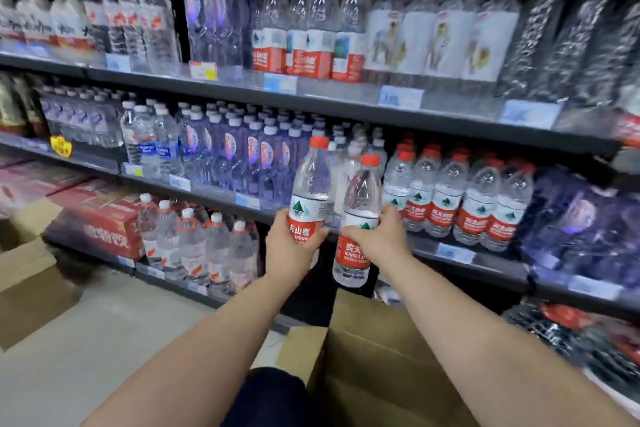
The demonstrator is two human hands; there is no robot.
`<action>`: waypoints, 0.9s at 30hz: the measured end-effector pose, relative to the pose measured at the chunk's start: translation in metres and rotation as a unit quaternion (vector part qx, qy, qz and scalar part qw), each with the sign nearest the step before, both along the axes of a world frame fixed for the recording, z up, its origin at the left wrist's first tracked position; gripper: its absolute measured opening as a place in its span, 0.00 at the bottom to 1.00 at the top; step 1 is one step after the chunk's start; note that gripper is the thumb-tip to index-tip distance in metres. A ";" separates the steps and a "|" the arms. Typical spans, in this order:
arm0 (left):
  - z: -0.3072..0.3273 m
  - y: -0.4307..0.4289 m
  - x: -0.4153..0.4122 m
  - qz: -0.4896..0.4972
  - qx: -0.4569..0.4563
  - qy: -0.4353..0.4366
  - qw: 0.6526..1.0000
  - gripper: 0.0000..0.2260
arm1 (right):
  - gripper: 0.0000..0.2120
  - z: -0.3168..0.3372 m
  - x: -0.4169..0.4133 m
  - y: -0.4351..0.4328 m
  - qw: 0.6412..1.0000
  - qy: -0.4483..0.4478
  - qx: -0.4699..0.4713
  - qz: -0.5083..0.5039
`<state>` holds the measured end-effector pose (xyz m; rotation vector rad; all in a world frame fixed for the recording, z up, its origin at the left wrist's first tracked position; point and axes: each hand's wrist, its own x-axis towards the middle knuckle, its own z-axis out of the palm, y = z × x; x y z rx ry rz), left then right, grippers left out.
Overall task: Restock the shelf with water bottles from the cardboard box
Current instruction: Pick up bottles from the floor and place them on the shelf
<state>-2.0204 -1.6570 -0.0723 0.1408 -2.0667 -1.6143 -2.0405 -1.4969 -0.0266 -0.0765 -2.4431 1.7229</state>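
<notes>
My left hand (289, 246) grips a clear water bottle (310, 191) with a red cap and red label, held upright in front of the middle shelf (485, 262). My right hand (377, 236) grips a second bottle of the same kind (356, 218), tilted slightly to the right. Both bottles hang just left of a row of matching red-label bottles (460, 204) standing on that shelf. An open cardboard box (374, 357) stands on the floor below my arms; what it holds is hidden.
Shelves above and to the left are packed with other water bottles (225, 156). The upper shelf edge (346, 102) runs above my hands. Another cardboard box (27, 284) and red cartons (100, 218) sit at the left. Wrapped bottle packs (588, 218) fill the right.
</notes>
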 end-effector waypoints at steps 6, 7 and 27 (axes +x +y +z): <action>0.030 0.113 -0.031 -0.098 0.040 -0.013 0.994 0.20 | 0.39 0.032 -0.012 0.110 0.995 0.020 0.038 -0.091; 0.030 0.129 -0.037 -0.111 0.047 -0.011 0.993 0.20 | 0.38 0.035 -0.016 0.124 0.994 0.025 0.044 -0.100; 0.004 0.236 -0.161 -0.133 -0.065 -0.081 0.986 0.28 | 0.39 -0.009 -0.130 0.212 0.988 0.027 0.089 -0.123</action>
